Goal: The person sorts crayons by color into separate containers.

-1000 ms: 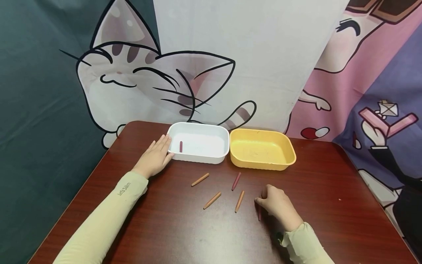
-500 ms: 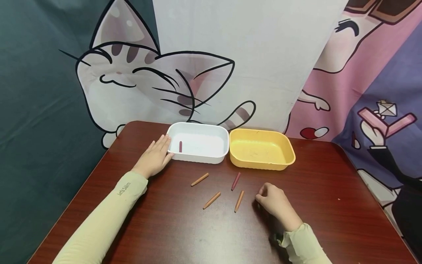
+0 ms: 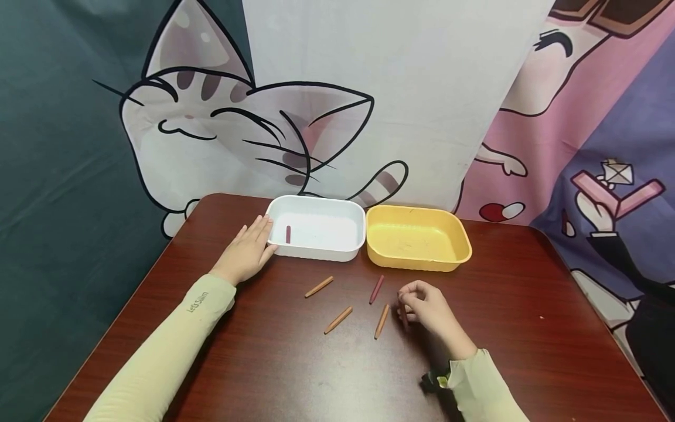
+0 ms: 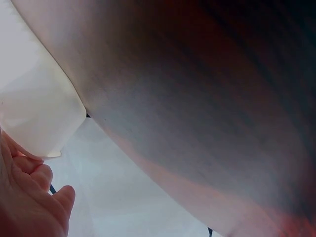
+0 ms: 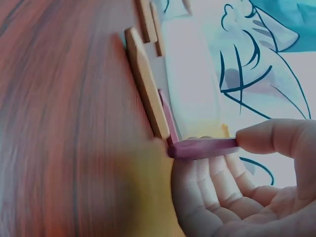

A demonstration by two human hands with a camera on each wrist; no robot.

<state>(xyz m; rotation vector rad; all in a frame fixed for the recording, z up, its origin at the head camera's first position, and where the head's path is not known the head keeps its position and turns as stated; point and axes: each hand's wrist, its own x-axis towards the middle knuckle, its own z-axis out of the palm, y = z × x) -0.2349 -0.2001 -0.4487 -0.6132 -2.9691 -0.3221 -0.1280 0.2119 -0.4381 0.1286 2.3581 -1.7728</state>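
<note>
In the head view, my left hand (image 3: 244, 249) lies with fingers outstretched against the left end of the white tray (image 3: 319, 252). The left wrist view shows its fingertips at the tray wall (image 4: 44, 103). To the right, my right hand (image 3: 433, 310) pinches a maroon crayon (image 5: 205, 147) between thumb and fingers, just over the table. Beside it lie a tan crayon (image 3: 382, 322) and another maroon crayon (image 3: 377, 289). Two more tan crayons (image 3: 338, 320) (image 3: 319, 287) rest further left. Inside the white tray, near its left end, is a short maroon crayon (image 3: 288, 234).
A yellow tray (image 3: 419, 263) stands right of the white one, their ends nearly meeting, both at the back of the brown table (image 3: 274, 363). Behind the table hangs a printed cloth (image 3: 437, 88) with a cartoon cat.
My right hand has picked the maroon crayon up off the table, shifted slightly left and turned, so the crayon shows again at its fingertips. The left hand keeps its place.
</note>
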